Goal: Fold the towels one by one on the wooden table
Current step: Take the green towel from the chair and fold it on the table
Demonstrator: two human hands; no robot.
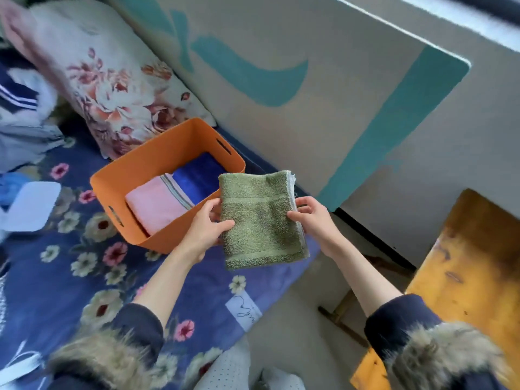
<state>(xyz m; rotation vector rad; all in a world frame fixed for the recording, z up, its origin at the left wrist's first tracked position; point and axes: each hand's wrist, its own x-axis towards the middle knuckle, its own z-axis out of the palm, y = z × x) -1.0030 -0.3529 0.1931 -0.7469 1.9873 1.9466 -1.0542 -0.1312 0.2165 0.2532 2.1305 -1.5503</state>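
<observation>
**Folded green towel in the air, beside the box**

I see both hands pinching the folded green towel (260, 220): left hand (206, 228) on its left edge, right hand (312, 218) on its right edge. It hangs above the floral bedspread (84, 266), just right of the orange box (157, 170), which holds a pink towel (157, 204) and a blue towel (197, 177). The wooden table (464, 271) sits well apart at right. Risks as I judge them: layers fan open at the right edge under a light pinch; a corner snags the box rim and undoes the fold
</observation>
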